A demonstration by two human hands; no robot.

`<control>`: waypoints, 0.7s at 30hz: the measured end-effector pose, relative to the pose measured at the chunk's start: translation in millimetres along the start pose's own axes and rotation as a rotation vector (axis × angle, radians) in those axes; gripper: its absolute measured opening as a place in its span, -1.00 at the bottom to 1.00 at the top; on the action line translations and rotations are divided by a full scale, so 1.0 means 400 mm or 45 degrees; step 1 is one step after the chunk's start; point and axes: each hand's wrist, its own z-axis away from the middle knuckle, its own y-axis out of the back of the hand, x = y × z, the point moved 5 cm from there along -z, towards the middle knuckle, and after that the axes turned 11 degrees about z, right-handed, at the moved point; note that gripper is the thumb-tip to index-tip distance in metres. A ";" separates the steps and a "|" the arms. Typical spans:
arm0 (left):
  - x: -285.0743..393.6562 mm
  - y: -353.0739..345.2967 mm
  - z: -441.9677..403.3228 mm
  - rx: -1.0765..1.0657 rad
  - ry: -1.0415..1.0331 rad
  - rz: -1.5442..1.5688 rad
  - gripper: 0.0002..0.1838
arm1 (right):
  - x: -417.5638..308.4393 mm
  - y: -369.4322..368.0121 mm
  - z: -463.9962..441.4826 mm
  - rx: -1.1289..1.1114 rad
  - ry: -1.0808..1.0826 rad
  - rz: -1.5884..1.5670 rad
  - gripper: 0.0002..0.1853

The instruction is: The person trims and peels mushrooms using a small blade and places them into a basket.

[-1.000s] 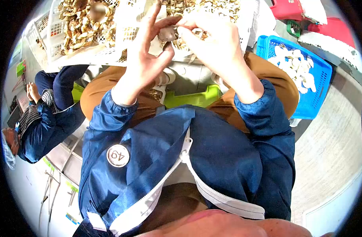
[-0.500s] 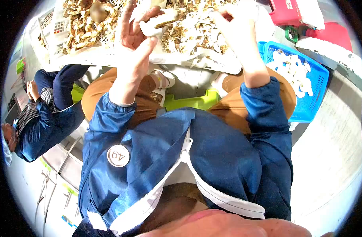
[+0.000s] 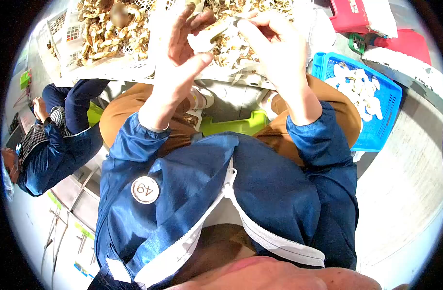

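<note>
My left hand (image 3: 185,53) is raised at the top, its fingers curled and its thumb stretched out below. It holds a pale, long mushroom (image 3: 212,36). Close by on the right, my right hand (image 3: 278,48) is closed in a pinch, with its fingertips near the mushroom's end. A small dark-grey thing (image 3: 237,21) shows at those fingertips, too little of it to name. Beneath both hands lies a heap of cut mushroom pieces (image 3: 240,50) on a white tray (image 3: 226,76).
A white perforated basket (image 3: 72,33) with brownish mushrooms (image 3: 110,34) stands at upper left. To the right, a blue basket (image 3: 390,104) holds white mushroom pieces (image 3: 359,89). Red containers (image 3: 349,17) are at upper right. Another person (image 3: 52,150) sits at left.
My right hand has moved left and down, towards the mushroom. My left hand, with the mushroom in it, has shifted right and slightly down. The hands are closer together.
</note>
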 end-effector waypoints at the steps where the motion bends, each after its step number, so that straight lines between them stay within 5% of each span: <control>1: -0.011 -0.002 -0.002 0.010 0.049 0.095 -0.20 | -0.014 0.009 0.003 0.015 0.071 0.095 -0.92; 3: -0.052 0.006 0.009 0.192 0.314 0.371 -0.28 | -0.048 0.027 0.008 0.045 0.214 0.289 -0.92; 7: -0.059 0.019 0.018 0.052 0.523 0.405 -0.40 | 0.013 0.059 -0.026 0.085 -0.013 -0.150 -0.95; 8: -0.058 0.020 0.021 0.064 0.527 0.378 -0.43 | -0.014 0.098 -0.037 0.082 -0.151 0.251 -0.89; 9: -0.051 0.022 0.018 0.081 0.456 0.179 -0.43 | 0.002 0.116 -0.046 0.200 -0.130 0.074 -0.93; 12: -0.029 0.019 0.007 0.073 0.160 -0.380 -0.45 | -0.014 0.123 -0.069 0.136 0.228 0.610 -0.90; 15: -0.022 0.017 0.010 0.016 0.129 -0.477 -0.45 | -0.030 0.051 -0.036 0.014 0.558 0.829 -0.88; 18: -0.025 0.019 0.017 0.010 0.148 -0.490 -0.36 | -0.102 0.022 -0.014 -0.312 0.174 0.624 -0.88; 21: -0.013 -0.005 0.018 -0.035 0.096 -0.745 -0.29 | -0.073 -0.018 0.012 -0.297 0.467 0.315 -0.91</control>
